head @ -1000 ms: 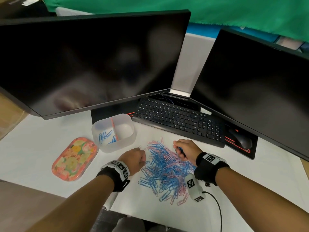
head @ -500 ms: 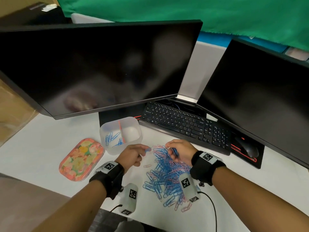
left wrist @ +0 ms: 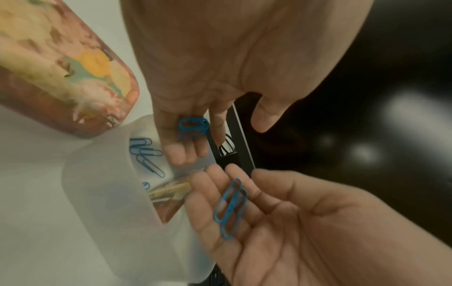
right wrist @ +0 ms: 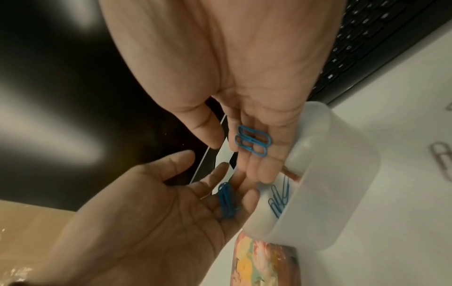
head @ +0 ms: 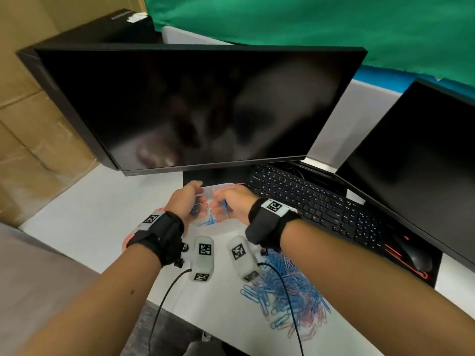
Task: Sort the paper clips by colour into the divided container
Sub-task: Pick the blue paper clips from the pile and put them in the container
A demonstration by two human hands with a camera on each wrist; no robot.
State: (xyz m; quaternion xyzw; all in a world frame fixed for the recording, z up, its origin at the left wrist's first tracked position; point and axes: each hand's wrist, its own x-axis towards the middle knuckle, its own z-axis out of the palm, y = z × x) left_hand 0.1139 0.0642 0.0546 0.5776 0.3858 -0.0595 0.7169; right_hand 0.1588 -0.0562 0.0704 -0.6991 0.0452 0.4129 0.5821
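Head view: both hands over the divided container point(head: 232, 187), each carrying blue clips on flat fingers.

Left hand point(left wrist: 195, 81) is spread, fingers straight and tipped down, blue paper clips point(left wrist: 193, 127) lying on them above the container's left compartment; no curl or pinch. Right hand point(right wrist: 244, 77) likewise open-palmed, a couple of blue clips point(right wrist: 253, 142) resting on its fingers over the container rim point(right wrist: 342, 174). Sorted blue clips point(left wrist: 148, 156) already lie in that compartment, beside a pinkish divider point(left wrist: 171, 191). Unsorted pile of blue and pink clips point(head: 290, 296) sits on the white desk point(head: 90, 214) near the right forearm. Floral tin point(left wrist: 61, 67) just left of the container. Keyboard point(head: 321, 201) and mouse point(head: 417, 258) to the right, dark monitor point(head: 200, 106) behind the hands.
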